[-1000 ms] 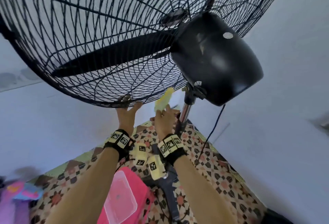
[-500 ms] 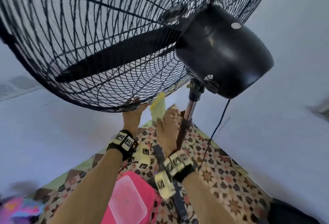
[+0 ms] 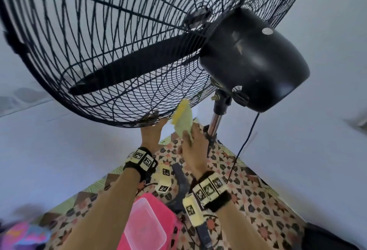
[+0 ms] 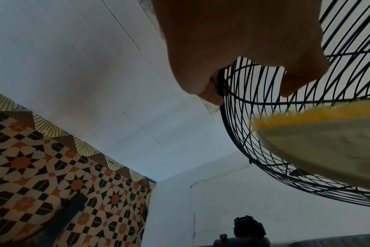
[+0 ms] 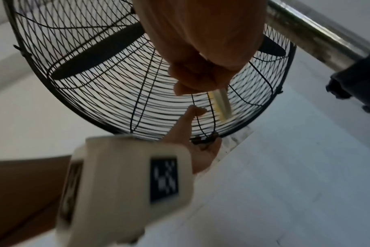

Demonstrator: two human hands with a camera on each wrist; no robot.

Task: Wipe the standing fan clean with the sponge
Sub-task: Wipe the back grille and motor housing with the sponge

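Hands worked at the lower rim of the standing fan, whose black wire cage filled the upper left of the head frame. From there we saw our left hand reaching up to the bottom of the cage, but its fingers were hidden behind the wires. The left wrist view showed what that one did not: fingers curled round the rim wire, gripping it. The right wrist view added the left thumb hooked over a wire. Our right hand clenched the sponge, just right of the left hand at the frame's centre. Its long axis ran upward and slightly left, the yellow end touching the cage wires and the pale green face toward us. Only the head view showed the motor housing and chrome pole at right.
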